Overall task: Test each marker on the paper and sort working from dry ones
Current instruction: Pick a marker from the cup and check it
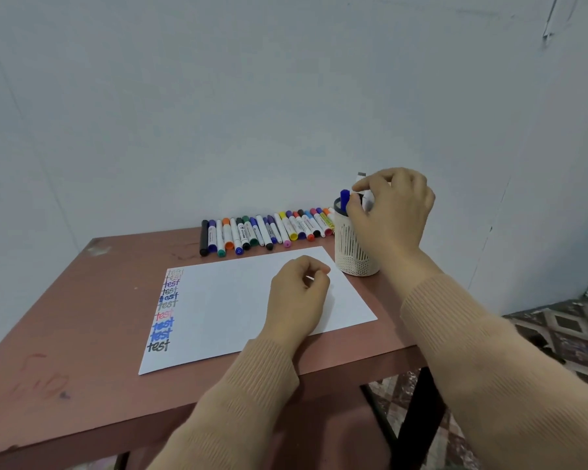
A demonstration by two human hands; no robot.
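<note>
**White marker pinched at the mesh cup**

The white marker stands upright in the cream pen cup, right of centre in the frame. Its grey end shows just above the right hand. That hand's fingers curl round the barrel from above, with the thumb low beside a blue-capped marker in the same cup.

The lift is best made straight up, so the blue neighbour stays put and the light cup does not tip. The grip sits high on the barrel, so it will probably need shifting before uncapping.

The left hand rests loosely curled on the paper, holding nothing. It is well placed to steady the sheet. A column of "test" words runs down the paper's left edge, with bare space beside it. A row of markers lies along the far edge of the brown table.
</note>
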